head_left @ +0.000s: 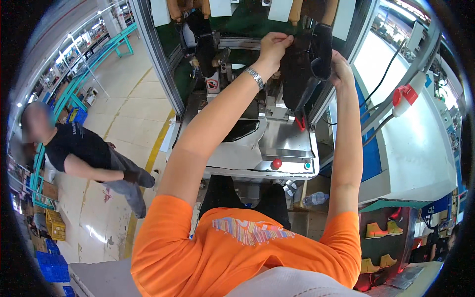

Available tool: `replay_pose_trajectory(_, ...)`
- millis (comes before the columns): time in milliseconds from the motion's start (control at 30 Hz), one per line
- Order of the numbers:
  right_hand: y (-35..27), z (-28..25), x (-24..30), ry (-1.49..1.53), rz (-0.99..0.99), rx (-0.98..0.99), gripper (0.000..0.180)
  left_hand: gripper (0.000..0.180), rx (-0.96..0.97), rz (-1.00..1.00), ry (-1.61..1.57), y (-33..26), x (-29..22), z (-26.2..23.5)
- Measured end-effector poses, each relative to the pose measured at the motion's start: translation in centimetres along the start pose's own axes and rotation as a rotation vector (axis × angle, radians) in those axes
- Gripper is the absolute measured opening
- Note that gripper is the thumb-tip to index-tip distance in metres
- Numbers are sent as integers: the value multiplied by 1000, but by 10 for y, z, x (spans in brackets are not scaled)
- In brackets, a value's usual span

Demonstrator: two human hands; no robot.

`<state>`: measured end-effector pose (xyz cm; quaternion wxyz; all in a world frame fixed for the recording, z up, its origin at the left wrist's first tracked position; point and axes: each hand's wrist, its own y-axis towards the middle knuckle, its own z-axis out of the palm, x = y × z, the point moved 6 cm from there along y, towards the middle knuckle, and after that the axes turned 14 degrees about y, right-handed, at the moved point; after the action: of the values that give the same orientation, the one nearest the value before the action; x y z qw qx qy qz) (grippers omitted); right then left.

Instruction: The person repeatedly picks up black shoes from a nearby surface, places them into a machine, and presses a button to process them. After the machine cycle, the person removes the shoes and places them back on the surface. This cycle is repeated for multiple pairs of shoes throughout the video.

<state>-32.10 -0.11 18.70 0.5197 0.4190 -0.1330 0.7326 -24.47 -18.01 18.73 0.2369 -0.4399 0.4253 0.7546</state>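
A black shoe upper hangs toe-down at the right side of the machine. My left hand reaches to its left edge, with thumb and fingers pinched together on the dark material. At its right edge is my right hand, bent around the side; its fingertips are partly hidden behind the upper. Another black upper sits on the machine's left station. Below, a black glossy piece lies on a pale sheet over the metal machine bed.
A red button and a green button sit on the machine's front edge. Metal posts frame both sides. A person in dark clothes is on the left aisle. Shoes stand on a rack at lower right.
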Motion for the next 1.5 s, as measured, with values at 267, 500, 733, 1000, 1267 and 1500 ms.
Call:
replay_pose_trajectory(267,1,-45,-39,-183,-124,-57,24,25,-363,738,767,-69,-55,-11)
replay_pose_trajectory(500,-97,-50,-149,517,274,219,47,41,182,965,1137,-175,-88,32)
replay_pose_trajectory(733,-87,-71,-175,589,280,135,44,50,315,862,1322,-180,-80,41)
replay_pose_trajectory(1000,-84,-85,-190,533,264,64,42,52,257,864,1458,-186,-57,42)
replay_pose_trajectory(1267,-88,-97,-200,492,259,8,40,45,275,718,1375,-178,-30,46)
replay_pose_trajectory(1500,-84,-103,-210,467,253,-24,39,53,164,639,1349,-171,-21,47)
